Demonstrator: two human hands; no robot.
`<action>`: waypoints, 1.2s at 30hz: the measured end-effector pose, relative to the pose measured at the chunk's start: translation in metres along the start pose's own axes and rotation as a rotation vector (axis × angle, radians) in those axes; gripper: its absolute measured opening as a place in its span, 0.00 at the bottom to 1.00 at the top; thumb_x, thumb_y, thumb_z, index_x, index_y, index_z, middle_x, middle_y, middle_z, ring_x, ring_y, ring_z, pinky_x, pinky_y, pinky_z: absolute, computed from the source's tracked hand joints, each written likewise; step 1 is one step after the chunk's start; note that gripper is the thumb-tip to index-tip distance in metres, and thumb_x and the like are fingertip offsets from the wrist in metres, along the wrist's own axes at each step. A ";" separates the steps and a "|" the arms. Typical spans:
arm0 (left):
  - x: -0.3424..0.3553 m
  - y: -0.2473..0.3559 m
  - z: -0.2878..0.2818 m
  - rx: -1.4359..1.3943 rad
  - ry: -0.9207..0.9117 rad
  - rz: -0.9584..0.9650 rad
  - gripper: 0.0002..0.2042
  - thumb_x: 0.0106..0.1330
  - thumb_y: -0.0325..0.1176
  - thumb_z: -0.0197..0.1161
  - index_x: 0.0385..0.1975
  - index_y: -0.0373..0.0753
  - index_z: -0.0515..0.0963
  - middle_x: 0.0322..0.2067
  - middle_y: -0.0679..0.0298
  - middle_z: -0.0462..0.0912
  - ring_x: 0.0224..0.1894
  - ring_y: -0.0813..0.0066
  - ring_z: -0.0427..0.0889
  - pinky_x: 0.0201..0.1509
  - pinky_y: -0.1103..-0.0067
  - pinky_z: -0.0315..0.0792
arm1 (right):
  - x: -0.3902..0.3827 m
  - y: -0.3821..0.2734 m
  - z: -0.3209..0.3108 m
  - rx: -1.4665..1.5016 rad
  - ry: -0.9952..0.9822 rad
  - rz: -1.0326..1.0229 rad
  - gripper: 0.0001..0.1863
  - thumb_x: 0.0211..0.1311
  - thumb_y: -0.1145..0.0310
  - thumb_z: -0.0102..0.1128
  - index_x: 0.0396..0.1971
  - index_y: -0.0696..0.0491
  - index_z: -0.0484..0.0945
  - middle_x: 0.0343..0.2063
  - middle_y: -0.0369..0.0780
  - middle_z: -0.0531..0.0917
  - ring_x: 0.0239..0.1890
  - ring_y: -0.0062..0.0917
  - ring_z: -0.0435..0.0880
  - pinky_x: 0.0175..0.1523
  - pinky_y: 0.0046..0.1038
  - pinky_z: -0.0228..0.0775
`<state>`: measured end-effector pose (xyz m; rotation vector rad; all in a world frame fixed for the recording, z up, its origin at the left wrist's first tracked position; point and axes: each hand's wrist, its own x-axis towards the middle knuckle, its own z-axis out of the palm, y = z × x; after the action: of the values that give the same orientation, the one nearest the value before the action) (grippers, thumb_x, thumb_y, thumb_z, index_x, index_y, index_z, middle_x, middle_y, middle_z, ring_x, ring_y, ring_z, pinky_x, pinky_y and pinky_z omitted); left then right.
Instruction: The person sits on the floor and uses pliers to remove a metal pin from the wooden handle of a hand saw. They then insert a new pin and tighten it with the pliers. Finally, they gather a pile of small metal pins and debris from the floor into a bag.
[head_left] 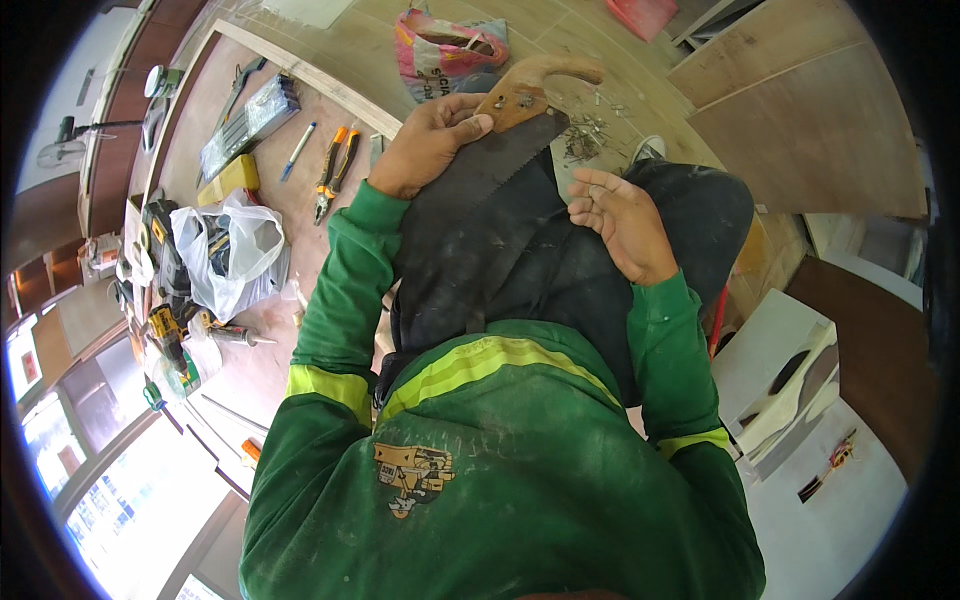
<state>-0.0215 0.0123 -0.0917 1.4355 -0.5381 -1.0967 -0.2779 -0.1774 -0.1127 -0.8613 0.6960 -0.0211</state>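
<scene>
My left hand [430, 145] is closed on a handsaw near the base of its wooden handle [535, 80], which has small metal fixings. The saw's dark toothed blade [510, 155] hangs down over my dark trousers [470, 270]. To the right of the blade, my right hand [615, 215] is raised over my lap, palm partly turned up, fingers loosely bent, with nothing visible in it. Beyond the lap, a pile of small metal pieces [585, 140] lies on the tiled floor [560, 35].
At left, a framed board [330, 90] carries pliers [335, 175], a pen [298, 150], a plastic bag [225, 260] and a drill [170, 330]. A pink bag [440, 40] lies ahead. Wooden panels [800, 140] and a white cabinet piece [770, 370] are at right.
</scene>
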 end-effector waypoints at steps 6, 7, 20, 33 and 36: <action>-0.003 0.007 0.005 -0.023 0.018 -0.029 0.23 0.80 0.36 0.68 0.67 0.27 0.77 0.53 0.63 0.88 0.49 0.83 0.84 0.56 0.82 0.80 | -0.010 -0.014 0.031 -0.066 -0.026 -0.103 0.12 0.83 0.69 0.56 0.56 0.60 0.78 0.49 0.49 0.88 0.43 0.30 0.91 0.51 0.30 0.85; -0.004 0.009 0.005 -0.028 0.017 -0.037 0.23 0.80 0.35 0.68 0.67 0.27 0.77 0.53 0.63 0.88 0.50 0.83 0.84 0.56 0.82 0.80 | -0.008 -0.015 0.032 -0.070 -0.043 -0.113 0.11 0.84 0.68 0.57 0.55 0.59 0.78 0.48 0.48 0.89 0.41 0.29 0.91 0.50 0.29 0.85; -0.006 0.009 0.022 -0.023 -0.029 0.058 0.21 0.79 0.30 0.66 0.66 0.24 0.76 0.56 0.59 0.87 0.56 0.78 0.84 0.64 0.78 0.76 | 0.026 -0.029 0.082 -0.199 0.021 -0.299 0.11 0.82 0.71 0.58 0.55 0.62 0.77 0.42 0.45 0.89 0.38 0.26 0.90 0.48 0.27 0.85; -0.004 0.004 0.017 -0.023 -0.069 0.071 0.24 0.80 0.33 0.66 0.68 0.25 0.74 0.60 0.58 0.85 0.59 0.77 0.83 0.67 0.77 0.75 | 0.045 -0.044 0.109 -0.641 0.212 -0.524 0.10 0.77 0.71 0.62 0.46 0.63 0.87 0.33 0.40 0.90 0.32 0.21 0.90 0.40 0.25 0.80; -0.005 0.003 0.016 -0.028 -0.070 0.083 0.23 0.80 0.33 0.65 0.68 0.24 0.74 0.60 0.58 0.85 0.59 0.76 0.83 0.68 0.77 0.75 | 0.044 -0.040 0.118 -0.707 0.274 -0.575 0.09 0.76 0.71 0.63 0.45 0.62 0.86 0.34 0.44 0.91 0.32 0.27 0.90 0.40 0.30 0.80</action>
<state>-0.0367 0.0073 -0.0857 1.3425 -0.6246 -1.0878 -0.1663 -0.1353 -0.0559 -1.7435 0.6953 -0.4357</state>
